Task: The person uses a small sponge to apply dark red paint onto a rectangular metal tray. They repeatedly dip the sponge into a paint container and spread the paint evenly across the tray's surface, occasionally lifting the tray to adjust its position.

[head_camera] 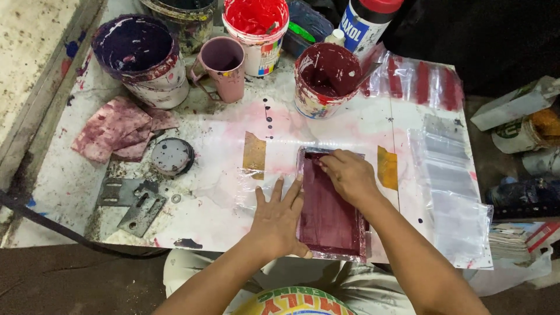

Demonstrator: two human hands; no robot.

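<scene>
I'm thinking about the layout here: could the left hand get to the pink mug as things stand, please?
Probably yes. The left hand lies flat beside the small maroon screen frame, holding nothing, and the table between it and the pink mug is open, with only flat brown tape in between.

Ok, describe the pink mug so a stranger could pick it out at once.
Start at the paint-stained white table and look to its far edge, where a row of paint tubs stands. The pink mug sits between the purple tub and the red tub. It is the only container with a handle.
</scene>
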